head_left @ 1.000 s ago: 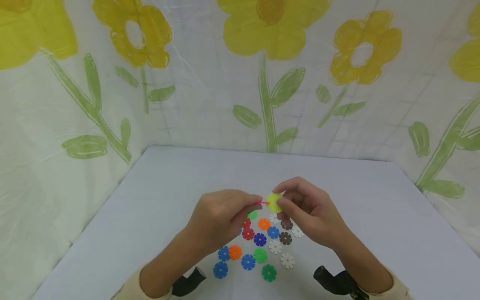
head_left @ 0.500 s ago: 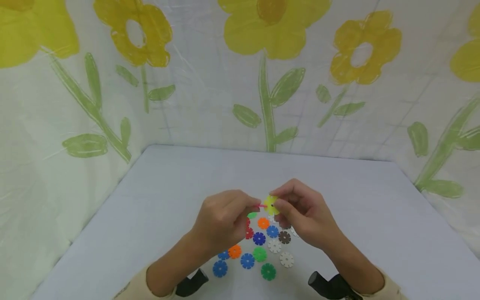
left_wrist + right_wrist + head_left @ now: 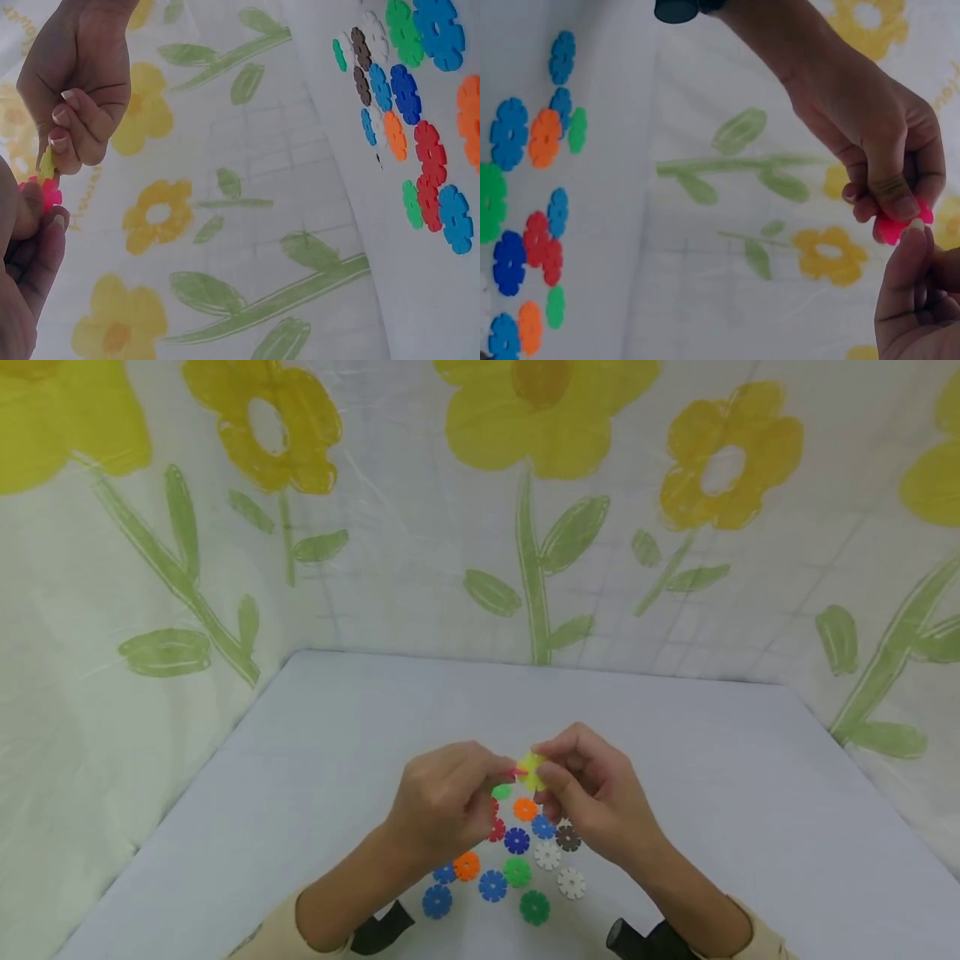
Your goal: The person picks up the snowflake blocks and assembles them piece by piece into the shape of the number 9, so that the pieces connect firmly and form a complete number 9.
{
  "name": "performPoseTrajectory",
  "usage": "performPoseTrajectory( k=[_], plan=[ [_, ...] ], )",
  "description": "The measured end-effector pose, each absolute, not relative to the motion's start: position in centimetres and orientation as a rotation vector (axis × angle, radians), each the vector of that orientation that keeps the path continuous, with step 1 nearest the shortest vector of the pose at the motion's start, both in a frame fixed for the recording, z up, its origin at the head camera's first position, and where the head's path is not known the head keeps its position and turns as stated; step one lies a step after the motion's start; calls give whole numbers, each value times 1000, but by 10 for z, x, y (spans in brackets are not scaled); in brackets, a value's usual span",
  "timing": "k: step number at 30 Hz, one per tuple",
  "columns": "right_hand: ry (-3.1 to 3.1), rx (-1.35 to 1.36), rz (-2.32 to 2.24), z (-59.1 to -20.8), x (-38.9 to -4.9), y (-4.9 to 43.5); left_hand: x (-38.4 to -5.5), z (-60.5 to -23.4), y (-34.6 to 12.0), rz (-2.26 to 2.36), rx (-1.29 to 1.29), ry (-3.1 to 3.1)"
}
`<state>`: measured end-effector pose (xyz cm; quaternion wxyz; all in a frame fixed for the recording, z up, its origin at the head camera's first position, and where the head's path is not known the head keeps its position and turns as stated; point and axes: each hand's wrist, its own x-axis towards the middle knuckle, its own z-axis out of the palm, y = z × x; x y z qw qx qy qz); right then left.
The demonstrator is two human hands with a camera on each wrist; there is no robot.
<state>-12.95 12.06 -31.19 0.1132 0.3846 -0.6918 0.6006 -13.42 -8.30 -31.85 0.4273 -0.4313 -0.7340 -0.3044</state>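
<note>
My left hand (image 3: 442, 793) pinches a pink notched plastic disc (image 3: 51, 193) between thumb and fingertips, and in the head view it shows only as a thin edge. Opposite it, my right hand (image 3: 600, 797) pinches a yellow notched disc (image 3: 531, 772), its face turned to the head camera. The two discs meet crosswise, edge to edge, above the table. In the left wrist view, the yellow disc (image 3: 47, 162) sits at the pink one's upper rim. Fingertips cover much of both discs; how deep their slots interlock I cannot tell.
Several loose notched discs lie below the hands on the white table (image 3: 360, 702), among them a dark green disc (image 3: 535, 907), a white disc (image 3: 572, 883), a brown disc (image 3: 567, 837) and an orange disc (image 3: 467, 866). A flower-printed curtain (image 3: 405, 568) stands behind the table.
My right hand has moved left and slightly down with the yellow disc, bringing it closer to my left fingertips. The left hand has stayed nearly in place, still pinching the pink disc.
</note>
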Motion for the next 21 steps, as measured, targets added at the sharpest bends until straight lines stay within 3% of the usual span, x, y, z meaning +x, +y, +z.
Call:
performPoseTrajectory(
  k=[11,21],
  plan=[
    [-2084,1143,1924,-308,-141,133,-148,-305,-98,-899,-1260,-1923],
    [-2115,1174,2040,-321,-147,125,-149,-310,-99,-933,-1243,-2146]
  ],
)
